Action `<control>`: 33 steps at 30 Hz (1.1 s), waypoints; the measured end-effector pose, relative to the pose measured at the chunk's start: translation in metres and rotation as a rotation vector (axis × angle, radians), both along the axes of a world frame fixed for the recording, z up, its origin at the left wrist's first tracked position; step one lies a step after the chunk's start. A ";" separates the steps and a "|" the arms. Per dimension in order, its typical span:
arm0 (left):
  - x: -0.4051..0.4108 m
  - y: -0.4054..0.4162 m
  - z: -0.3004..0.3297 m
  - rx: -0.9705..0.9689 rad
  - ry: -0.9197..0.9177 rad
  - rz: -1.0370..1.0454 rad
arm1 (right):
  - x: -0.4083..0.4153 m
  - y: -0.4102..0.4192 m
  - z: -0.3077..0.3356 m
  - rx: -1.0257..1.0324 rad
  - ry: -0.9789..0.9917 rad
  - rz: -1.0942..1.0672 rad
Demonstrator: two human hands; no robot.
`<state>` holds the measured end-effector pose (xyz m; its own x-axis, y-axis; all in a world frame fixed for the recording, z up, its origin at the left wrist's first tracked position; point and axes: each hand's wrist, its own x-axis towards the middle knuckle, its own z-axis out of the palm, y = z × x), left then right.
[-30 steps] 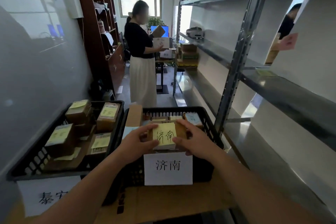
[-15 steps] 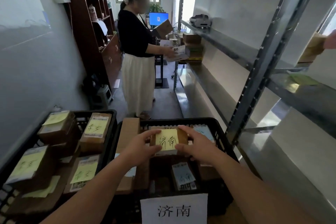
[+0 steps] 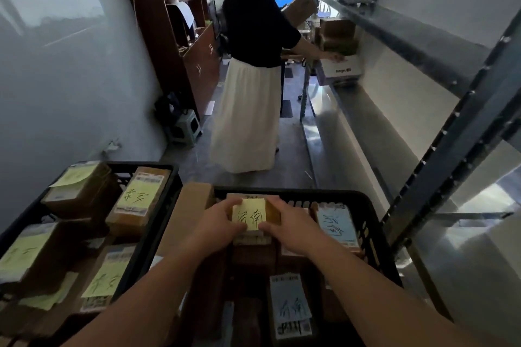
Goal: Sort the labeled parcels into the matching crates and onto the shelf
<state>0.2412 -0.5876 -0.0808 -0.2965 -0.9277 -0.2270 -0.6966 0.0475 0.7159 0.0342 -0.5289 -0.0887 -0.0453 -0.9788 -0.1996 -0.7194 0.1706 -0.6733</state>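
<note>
Both hands now hold the parcel [image 3: 255,218] low over the far end of the right crate [image 3: 366,205], where a second ago it was nearer the crate's front edge and higher. The left hand [image 3: 217,222] grips the parcel's left side, thumb curled onto the top beside the yellow note [image 3: 249,217]; the right hand [image 3: 290,227] clasps the right side, fingers bent over the edge. The parcel appears to sit on or just above the other boxes at the back of the right crate, left of the blue-labelled box [image 3: 335,224]; whether it already rests there I cannot tell. The note's writing looks the same as on the blue labels, so this sort seems nearly done, with only the release left. The left crate [image 3: 158,222] beside it holds its own yellow-noted boxes.
</note>
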 end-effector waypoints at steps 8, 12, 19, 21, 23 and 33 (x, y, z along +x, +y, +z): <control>-0.001 -0.001 0.024 -0.100 -0.086 -0.067 | -0.020 -0.009 0.009 -0.047 0.110 0.043; 0.012 0.003 0.060 -0.201 -0.177 -0.146 | -0.040 0.003 0.042 -0.027 0.030 0.072; 0.021 0.026 0.102 -0.171 -0.201 -0.264 | -0.051 0.049 0.088 -0.010 0.002 0.066; 0.023 0.032 0.111 -0.178 -0.227 -0.321 | -0.049 0.067 0.100 -0.013 0.012 0.044; 0.026 0.037 0.118 -0.175 -0.240 -0.379 | -0.046 0.086 0.112 -0.018 0.042 0.014; 0.034 0.079 0.139 -0.219 -0.164 -0.727 | -0.010 0.221 0.141 -0.053 0.091 -0.288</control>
<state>0.2754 -0.5085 0.0585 -0.8260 -0.5421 -0.1547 -0.5328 0.6611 0.5282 0.0243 -0.3078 0.0523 -0.3381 -0.9319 -0.1310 -0.7042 0.3429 -0.6217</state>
